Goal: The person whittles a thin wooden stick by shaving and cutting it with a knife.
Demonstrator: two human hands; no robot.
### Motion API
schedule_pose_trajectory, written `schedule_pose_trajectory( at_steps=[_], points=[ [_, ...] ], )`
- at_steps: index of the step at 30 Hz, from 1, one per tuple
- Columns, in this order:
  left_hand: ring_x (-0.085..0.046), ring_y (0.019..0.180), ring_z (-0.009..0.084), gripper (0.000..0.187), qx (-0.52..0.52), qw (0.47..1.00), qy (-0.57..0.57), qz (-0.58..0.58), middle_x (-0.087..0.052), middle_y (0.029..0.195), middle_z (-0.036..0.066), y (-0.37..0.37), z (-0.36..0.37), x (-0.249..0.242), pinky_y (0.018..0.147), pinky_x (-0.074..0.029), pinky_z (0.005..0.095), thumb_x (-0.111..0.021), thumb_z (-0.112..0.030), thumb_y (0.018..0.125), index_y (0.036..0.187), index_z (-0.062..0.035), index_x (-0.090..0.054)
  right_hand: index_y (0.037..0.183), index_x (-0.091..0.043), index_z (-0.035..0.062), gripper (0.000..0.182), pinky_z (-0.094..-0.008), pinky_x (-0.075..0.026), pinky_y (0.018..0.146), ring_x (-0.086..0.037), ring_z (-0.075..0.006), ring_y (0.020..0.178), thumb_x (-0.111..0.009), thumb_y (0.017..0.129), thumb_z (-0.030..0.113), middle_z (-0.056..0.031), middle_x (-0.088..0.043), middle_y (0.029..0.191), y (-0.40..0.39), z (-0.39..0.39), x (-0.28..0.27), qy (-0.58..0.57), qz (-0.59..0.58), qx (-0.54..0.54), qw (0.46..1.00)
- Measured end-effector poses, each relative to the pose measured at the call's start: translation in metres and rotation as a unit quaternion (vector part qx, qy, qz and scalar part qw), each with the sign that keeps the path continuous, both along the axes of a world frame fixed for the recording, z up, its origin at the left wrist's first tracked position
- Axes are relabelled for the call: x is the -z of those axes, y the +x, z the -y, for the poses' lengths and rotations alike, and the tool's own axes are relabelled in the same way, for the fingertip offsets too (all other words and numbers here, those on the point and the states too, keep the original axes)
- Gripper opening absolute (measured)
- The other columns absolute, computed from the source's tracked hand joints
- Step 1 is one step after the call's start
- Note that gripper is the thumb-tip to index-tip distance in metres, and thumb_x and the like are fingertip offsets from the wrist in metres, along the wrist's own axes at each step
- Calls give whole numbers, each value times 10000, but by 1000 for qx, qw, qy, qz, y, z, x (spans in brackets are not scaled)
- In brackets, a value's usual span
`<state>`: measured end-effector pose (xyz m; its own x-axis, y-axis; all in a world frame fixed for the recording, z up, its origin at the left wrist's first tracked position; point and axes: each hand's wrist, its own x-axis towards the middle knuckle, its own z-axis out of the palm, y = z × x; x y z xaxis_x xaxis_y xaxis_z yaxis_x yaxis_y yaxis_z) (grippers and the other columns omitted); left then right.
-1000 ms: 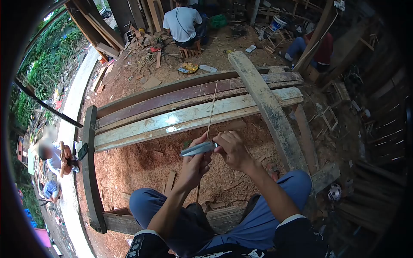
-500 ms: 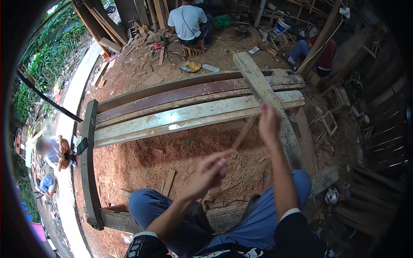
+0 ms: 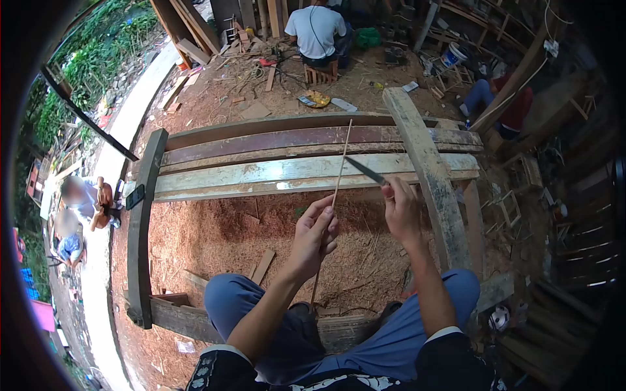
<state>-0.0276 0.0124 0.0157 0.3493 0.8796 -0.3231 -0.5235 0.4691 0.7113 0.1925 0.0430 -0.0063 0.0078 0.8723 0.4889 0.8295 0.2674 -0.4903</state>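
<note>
A long thin wooden strip (image 3: 342,163) stands nearly upright, pinched in my left hand (image 3: 314,238); its lower end passes below the hand. My right hand (image 3: 402,214) is closed round the handle of a knife (image 3: 365,170), whose dark blade points up and left. The blade tip is close to the strip's right side; whether they touch I cannot tell. Behind both hands lies a pale plank (image 3: 248,174) of a wooden bench frame.
A crossbeam (image 3: 427,169) runs close to my right hand. A phone (image 3: 135,197) rests on the left beam (image 3: 145,241). Wood shavings cover the ground. One person (image 3: 316,32) sits ahead, another (image 3: 515,104) at right, and two people are at left.
The strip has swung more upright, and its upper part now rises above my left hand. The knife blade is now clearly visible in my right hand. The view has shifted slightly.
</note>
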Motion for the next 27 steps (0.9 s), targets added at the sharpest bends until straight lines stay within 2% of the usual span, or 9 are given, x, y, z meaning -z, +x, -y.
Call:
schedule_pose_trajectory(
  at_steps=[3, 7, 11, 14, 17, 20, 23, 27],
  points=[
    [-315, 504, 12, 326, -8, 1000, 1, -30, -478, 747, -39, 4, -2, 4, 414, -238, 179, -529, -228, 1026, 1331, -113, -513, 1032, -591, 28, 141, -427, -408, 727, -563, -362, 814, -524, 969, 136, -142, -596, 850, -16, 8, -5, -17, -19, -84, 996],
    [-329, 515, 12, 316, 12, 998, 9, -59, -483, 752, -41, 9, -2, 15, 423, -246, 192, -530, -223, 1026, 1324, -118, -529, 1021, -605, 37, 151, -427, -416, 729, -564, -346, 801, -594, 882, 95, -132, -585, 829, -30, 18, -2, -9, -29, -160, 987],
    [-329, 528, 13, 343, 40, 998, 29, -39, -471, 759, -48, 14, 1, 11, 435, -244, 192, -530, -188, 1022, 1357, -118, -514, 1004, -605, 42, 198, -423, -425, 739, -589, -317, 811, -630, 896, 207, -113, -608, 837, -31, 24, 9, 36, -68, -210, 975],
    [-322, 536, 14, 366, 62, 996, 35, -59, -458, 774, -55, 16, 6, 4, 440, -238, 187, -528, -166, 1020, 1381, -114, -496, 985, -598, 50, 215, -411, -430, 753, -585, -313, 810, -645, 883, 233, -108, -602, 837, -15, 22, 4, 20, -2, -220, 975],
    [-320, 545, 12, 375, 73, 996, 18, -47, -448, 787, -59, 22, 10, 3, 440, -234, 184, -526, -164, 1021, 1391, -118, -488, 968, -585, 32, 296, -435, -414, 747, -572, -338, 810, -611, 906, 320, -125, -593, 843, -6, 25, 7, 37, -5, -223, 974],
    [-323, 552, 8, 379, 83, 995, 1, -49, -439, 790, -61, 28, 12, -2, 441, -235, 179, -526, -174, 1023, 1397, -134, -485, 963, -578, 41, 307, -426, -406, 747, -557, -322, 779, -606, 908, 342, -105, -565, 801, 5, 26, 0, 36, 26, -210, 977],
    [-321, 548, 5, 384, 85, 995, -11, -50, -432, 784, -63, 35, 11, -1, 441, -239, 173, -530, -191, 1023, 1401, -144, -484, 978, -592, 73, 259, -393, -423, 769, -569, -291, 793, -660, 867, 297, -81, -574, 803, 11, 28, -4, 26, 53, -188, 980],
    [-321, 538, 7, 389, 90, 995, -15, -39, -433, 781, -62, 38, 9, -2, 438, -245, 164, -539, -234, 1021, 1398, -148, -489, 987, -600, 80, 242, -395, -414, 780, -570, -278, 811, -641, 888, 298, -81, -582, 826, 38, 20, 6, -13, 84, -88, 992]
  ],
)
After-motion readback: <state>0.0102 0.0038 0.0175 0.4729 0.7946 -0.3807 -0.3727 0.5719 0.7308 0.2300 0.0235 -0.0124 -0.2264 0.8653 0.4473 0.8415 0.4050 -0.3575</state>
